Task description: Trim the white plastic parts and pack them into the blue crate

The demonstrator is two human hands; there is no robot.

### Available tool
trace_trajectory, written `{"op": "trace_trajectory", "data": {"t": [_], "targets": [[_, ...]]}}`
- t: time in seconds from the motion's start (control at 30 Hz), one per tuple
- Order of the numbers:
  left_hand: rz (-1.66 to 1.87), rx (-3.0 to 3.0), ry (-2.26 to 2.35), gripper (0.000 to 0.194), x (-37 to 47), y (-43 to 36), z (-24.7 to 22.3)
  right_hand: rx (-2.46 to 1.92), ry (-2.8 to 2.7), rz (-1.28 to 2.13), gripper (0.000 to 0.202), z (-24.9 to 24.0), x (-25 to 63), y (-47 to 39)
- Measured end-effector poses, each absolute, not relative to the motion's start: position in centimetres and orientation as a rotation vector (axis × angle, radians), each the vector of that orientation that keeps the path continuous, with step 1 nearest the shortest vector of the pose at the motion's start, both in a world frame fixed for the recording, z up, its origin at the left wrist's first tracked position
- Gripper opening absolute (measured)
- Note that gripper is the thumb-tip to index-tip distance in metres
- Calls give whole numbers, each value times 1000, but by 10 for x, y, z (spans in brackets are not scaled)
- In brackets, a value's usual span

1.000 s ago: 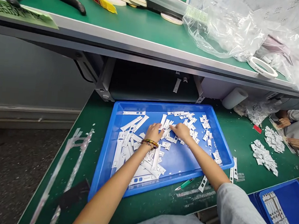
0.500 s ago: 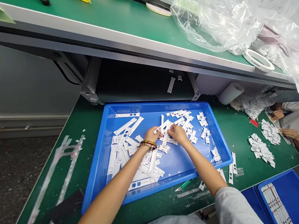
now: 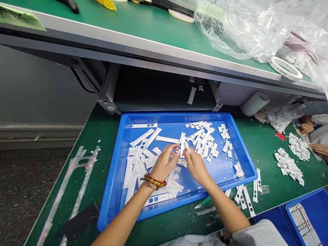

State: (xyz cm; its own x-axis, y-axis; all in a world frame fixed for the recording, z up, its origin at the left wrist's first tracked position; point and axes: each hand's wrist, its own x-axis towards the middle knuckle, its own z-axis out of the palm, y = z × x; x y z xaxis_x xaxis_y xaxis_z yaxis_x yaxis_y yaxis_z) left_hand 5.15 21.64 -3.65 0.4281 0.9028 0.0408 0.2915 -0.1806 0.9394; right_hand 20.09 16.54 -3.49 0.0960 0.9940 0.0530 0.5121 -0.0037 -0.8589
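Observation:
My left hand (image 3: 164, 163), with bracelets at the wrist, is over the middle of the blue tray (image 3: 106, 194). Its fingers are curved, with a gap between thumb and fingertips. The fingertips come close to an upright-looking white strip (image 3: 182, 137); whether they touch it I cannot tell. To the right, my right hand (image 3: 197, 166) pinches a small white plastic piece (image 3: 186, 146), slightly blurred. Behind the left fingers lies another white strip (image 3: 167, 139). Long white strips with holes (image 3: 133, 170) pile up at the tray's left, shorter ones (image 3: 206, 141) at its right.
A green-handled craft knife (image 3: 203, 202) and loose strips (image 3: 248, 201) lie before the tray. A dark conveyor belt (image 3: 160, 92) is behind it, under a shelf (image 3: 147, 42). At right are piled white pieces (image 3: 289, 165), another blue tray (image 3: 327, 211) and a co-worker's hands (image 3: 321, 149).
My hands have come nearer to me. A strip formerly at my left fingers appears to lie in the tray behind them. My right hand now pinches a small piece. The view has shifted slightly.

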Motion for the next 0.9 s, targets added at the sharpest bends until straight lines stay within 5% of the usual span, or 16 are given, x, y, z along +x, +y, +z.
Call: {"op": "trace_trajectory", "data": {"t": [0.3,0.4,0.47,0.77,0.9], "targets": [[420,2176,902,11,77,216,-37,-1377,-1271,1243,24,-49,215,134],[436,2159,939,19,95,238,-38,-1282,-921,1392,35,-50,227,128],[474,2129,1011,27,112,260,-42,-1251,-706,1383,44,-51,232,126],[576,1816,1146,9,181,312,-79,-1438,-607,1206,63,-60,231,128],[585,1552,1075,29,156,301,-76,-1471,-614,1090,60,-61,230,128]]}}
